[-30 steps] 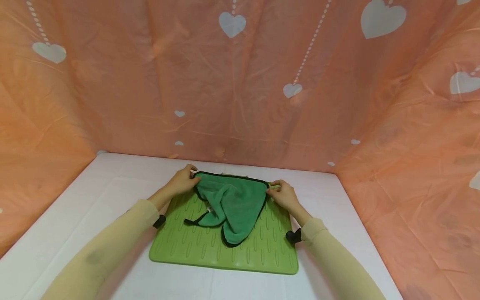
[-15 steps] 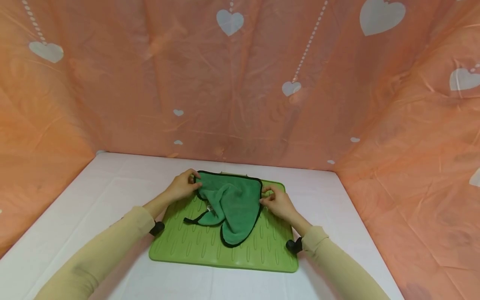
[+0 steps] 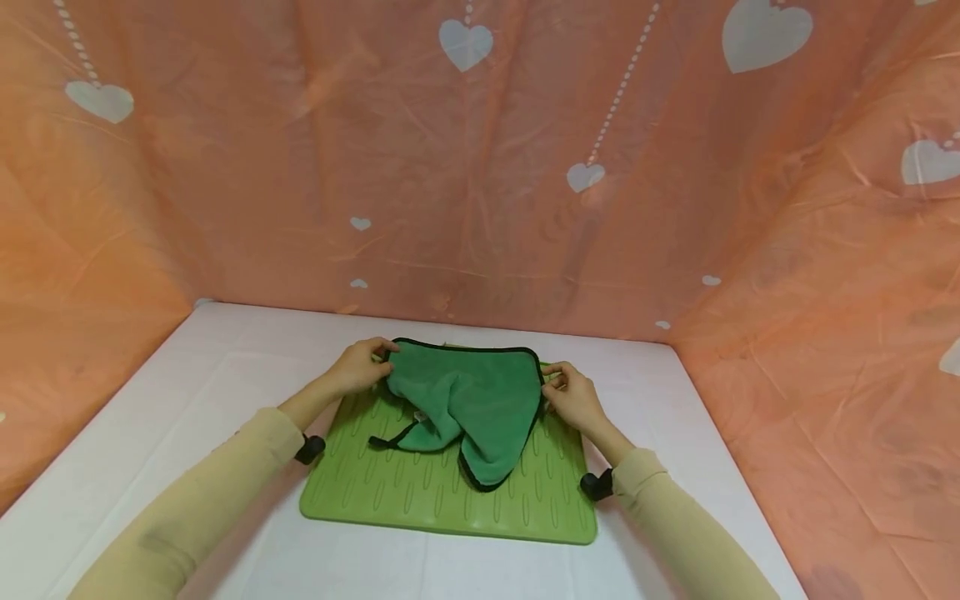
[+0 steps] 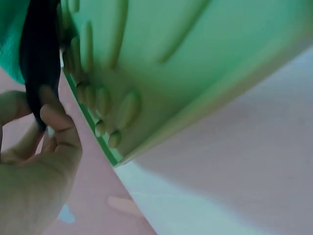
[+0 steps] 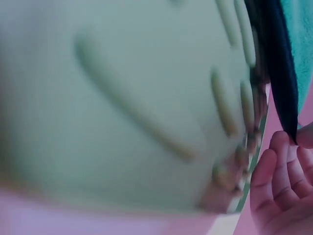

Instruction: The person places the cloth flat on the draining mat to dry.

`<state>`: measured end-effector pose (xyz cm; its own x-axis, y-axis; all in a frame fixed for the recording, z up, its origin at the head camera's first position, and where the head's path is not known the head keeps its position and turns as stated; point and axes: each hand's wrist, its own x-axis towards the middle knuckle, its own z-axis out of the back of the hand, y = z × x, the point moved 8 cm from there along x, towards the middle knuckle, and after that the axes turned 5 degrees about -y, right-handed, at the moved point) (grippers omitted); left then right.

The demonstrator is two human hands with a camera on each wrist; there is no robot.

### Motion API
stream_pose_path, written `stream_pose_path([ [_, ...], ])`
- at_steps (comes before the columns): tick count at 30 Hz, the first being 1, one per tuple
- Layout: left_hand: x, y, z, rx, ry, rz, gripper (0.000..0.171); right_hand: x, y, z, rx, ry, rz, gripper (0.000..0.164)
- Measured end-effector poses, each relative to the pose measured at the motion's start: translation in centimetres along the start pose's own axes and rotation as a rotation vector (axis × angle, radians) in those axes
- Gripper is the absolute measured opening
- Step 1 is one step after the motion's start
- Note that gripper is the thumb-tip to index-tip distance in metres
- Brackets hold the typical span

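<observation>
A green cloth with black edging [image 3: 468,400] hangs above a light green ribbed mat [image 3: 390,492] on the white table. My left hand [image 3: 365,364] pinches the cloth's far left corner, and in the left wrist view its fingers [image 4: 57,122] close on the black hem [image 4: 39,73]. My right hand [image 3: 573,393] pinches the far right corner; in the right wrist view the black hem [image 5: 279,73] runs down to the fingertips [image 5: 279,147]. The top edge is stretched between the hands, and the rest droops in folds onto the mat.
The white table [image 3: 187,367] surrounds the mat on all sides. Orange sheeting with white hearts [image 3: 465,167] walls in the back and both sides. The mat's raised ribs [image 4: 127,107] show close up in both wrist views.
The right hand moved rightward and slightly away, pulling the cloth's top edge wider and tauter. The drooping lower fold shifted right with it. The left hand barely moved.
</observation>
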<state>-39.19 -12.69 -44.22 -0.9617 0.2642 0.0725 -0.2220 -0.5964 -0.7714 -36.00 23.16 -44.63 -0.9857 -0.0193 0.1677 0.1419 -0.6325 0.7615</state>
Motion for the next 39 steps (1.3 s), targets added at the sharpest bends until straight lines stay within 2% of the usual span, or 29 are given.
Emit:
stream_pose_path([
  [7, 1.1, 0.3, -0.5, 0.101, 0.099, 0.009, 0.043, 0.8, -1.8, 1.0, -0.038, 0.042, -0.078, 0.023],
  [11, 1.7, 0.4, -0.9, 0.18, 0.138, -0.019, 0.043, 1.1, -1.9, 0.8, -0.096, 0.078, -0.06, 0.023],
  [17, 2.0, 0.5, -0.9, 0.16, 0.151, -0.022, 0.043, 1.3, -1.7, 0.5, -0.162, 0.079, -0.024, 0.023],
  [20, 1.8, 0.5, -0.6, 0.158, 0.133, -0.039, 0.041, 1.2, -1.7, 0.6, -0.168, 0.07, -0.02, 0.024],
  [24, 0.7, 0.1, 0.0, 0.147, 0.078, -0.087, 0.039, 0.5, -1.3, 1.1, -0.143, 0.044, -0.008, 0.026],
  [29, -1.5, -1.1, 0.4, 0.111, 0.026, -0.166, 0.034, -1.0, 0.0, 1.8, -0.103, 0.016, 0.037, 0.025],
  [35, -4.7, -2.5, -0.2, 0.089, 0.043, -0.289, 0.02, -3.9, 1.8, 1.4, -0.041, 0.076, 0.095, 0.019],
  [39, -6.6, -3.4, -1.2, 0.121, 0.076, -0.368, 0.013, -5.9, 3.3, 0.4, -0.027, 0.15, 0.21, 0.015],
])
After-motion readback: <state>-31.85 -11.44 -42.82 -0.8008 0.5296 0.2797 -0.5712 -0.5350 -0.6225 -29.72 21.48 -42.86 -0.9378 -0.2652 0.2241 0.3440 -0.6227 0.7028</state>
